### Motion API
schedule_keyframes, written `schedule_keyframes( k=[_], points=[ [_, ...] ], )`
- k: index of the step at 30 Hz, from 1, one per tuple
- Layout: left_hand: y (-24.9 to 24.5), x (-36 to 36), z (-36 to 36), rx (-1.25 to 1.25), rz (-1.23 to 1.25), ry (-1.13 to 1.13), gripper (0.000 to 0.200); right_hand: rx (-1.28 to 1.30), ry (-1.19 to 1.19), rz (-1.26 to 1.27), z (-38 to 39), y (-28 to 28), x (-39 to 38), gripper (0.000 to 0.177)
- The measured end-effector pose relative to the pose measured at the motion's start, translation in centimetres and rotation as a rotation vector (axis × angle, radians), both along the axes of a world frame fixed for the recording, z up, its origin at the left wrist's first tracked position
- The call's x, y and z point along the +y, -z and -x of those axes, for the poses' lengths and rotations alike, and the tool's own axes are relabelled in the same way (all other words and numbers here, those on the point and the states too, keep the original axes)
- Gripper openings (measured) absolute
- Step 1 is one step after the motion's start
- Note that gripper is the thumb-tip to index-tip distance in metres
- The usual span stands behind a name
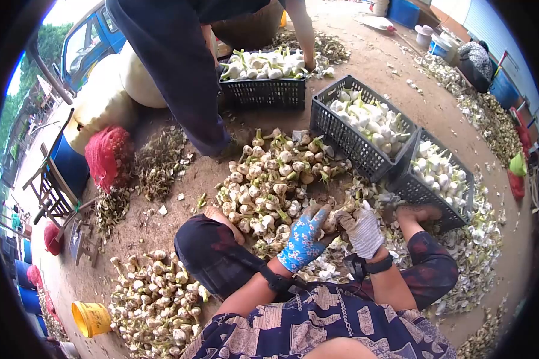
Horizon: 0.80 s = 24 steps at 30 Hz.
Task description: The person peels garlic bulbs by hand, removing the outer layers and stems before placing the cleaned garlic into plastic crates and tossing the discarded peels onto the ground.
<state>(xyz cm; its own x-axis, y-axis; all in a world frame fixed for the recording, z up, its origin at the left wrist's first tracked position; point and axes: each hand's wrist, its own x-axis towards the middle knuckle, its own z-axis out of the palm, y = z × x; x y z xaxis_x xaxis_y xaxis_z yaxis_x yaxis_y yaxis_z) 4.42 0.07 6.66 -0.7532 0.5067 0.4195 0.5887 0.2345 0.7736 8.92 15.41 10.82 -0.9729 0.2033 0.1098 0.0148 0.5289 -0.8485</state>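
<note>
My left hand (pixel 302 240), in a blue flowered glove, is closed around a garlic bulb (pixel 330 223) in front of my lap. Close by on the right, my right hand (pixel 363 231) wears a whitish knit glove; its fingers are bent together near the bulb, and what they pinch is hidden. Just beyond both hands spreads a heap of unpeeled garlic (pixel 269 179) with stems, lying on the ground between my legs. Loose white garlic skins (pixel 326 266) lie under and around my hands.
Black crates of cleaned garlic stand ahead: one crate (pixel 263 94), a second crate (pixel 353 143) and a third crate (pixel 416 190). Another person (pixel 173 66) bends over the farthest one. More garlic (pixel 156 299) and a yellow bucket (pixel 91 318) sit at left; a red mesh sack (pixel 109 157) lies beyond.
</note>
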Motion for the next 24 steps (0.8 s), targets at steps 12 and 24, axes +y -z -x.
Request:
schedule_keyframes(
  k=[12,24],
  points=[
    [1.0,-1.3,1.1,-1.619,-0.944,0.527,0.045,0.074,-0.272,-0.078,-0.4,1.3,1.4,0.022],
    [2.8,1.7,0.0,-1.229,-0.811,0.261,0.06,-0.083,-0.157,-0.023,-0.6,2.8,1.4,0.023]
  ],
)
